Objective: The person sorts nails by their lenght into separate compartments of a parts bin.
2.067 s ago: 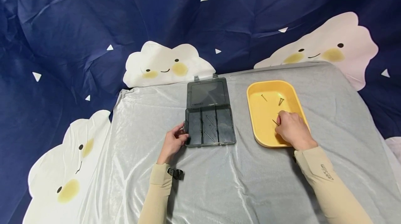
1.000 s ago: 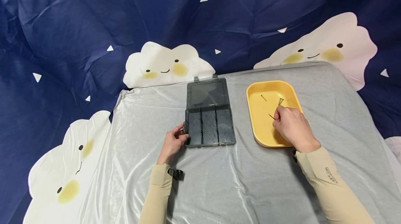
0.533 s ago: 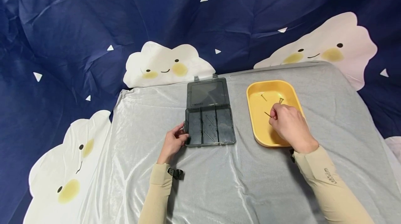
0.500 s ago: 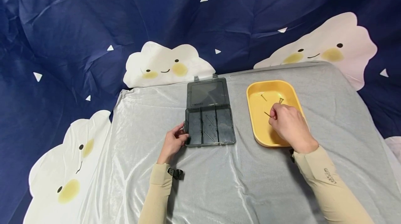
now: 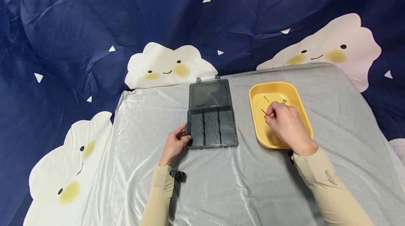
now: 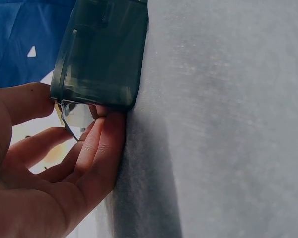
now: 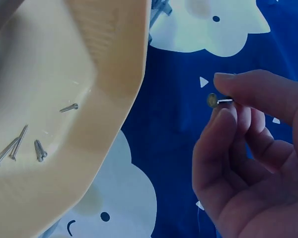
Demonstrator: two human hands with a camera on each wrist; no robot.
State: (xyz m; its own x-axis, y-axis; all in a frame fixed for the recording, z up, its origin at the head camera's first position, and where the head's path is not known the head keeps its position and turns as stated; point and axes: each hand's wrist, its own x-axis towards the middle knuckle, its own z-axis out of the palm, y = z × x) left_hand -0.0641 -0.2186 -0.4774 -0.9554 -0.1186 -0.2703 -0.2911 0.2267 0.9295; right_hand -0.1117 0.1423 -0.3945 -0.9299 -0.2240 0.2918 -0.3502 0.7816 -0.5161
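Over the yellow tray, my right hand pinches a thin screw between thumb and fingertips; the right wrist view shows its round head beside the hand. In the tray lie several loose screws, some partly hidden by the hand in the head view. My left hand grips the left side of a dark see-through box whose lid is folded back. In the left wrist view the fingers curl at the box's edge. Several long screws lie in the middle compartment.
A grey velvety cloth covers the table under box and tray. Behind it hangs a dark blue curtain with white clouds and small triangles. The box stands to the left of the tray, with a strip of cloth between them.
My right hand has moved left over the tray and raised the pinched screw, whose visible end has shifted left. The left hand and the box have stayed in place.
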